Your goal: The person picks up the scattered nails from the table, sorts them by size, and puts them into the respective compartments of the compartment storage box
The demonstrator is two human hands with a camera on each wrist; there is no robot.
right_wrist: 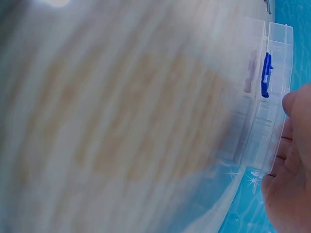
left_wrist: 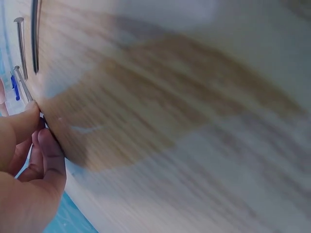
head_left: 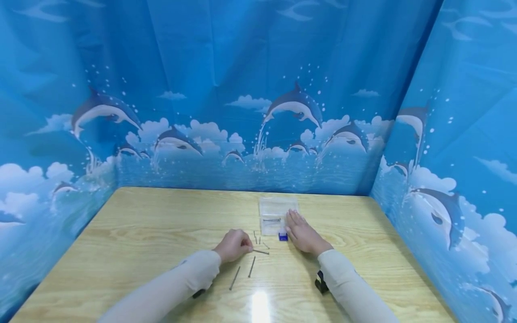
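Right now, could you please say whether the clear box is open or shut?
Open: the clear box lies unfolded, one half behind the other, nails showing inside.

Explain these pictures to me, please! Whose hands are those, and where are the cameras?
There's no machine here, just a person's two bare hands. The wide picture comes from a camera worn on the head, looking forward and down. The two closer pictures come from cameras on the left and right wrists. On the table lie some loose nails and an open see-through box with a blue latch. The left hand pinches one nail. The right hand rests against the box's edge.
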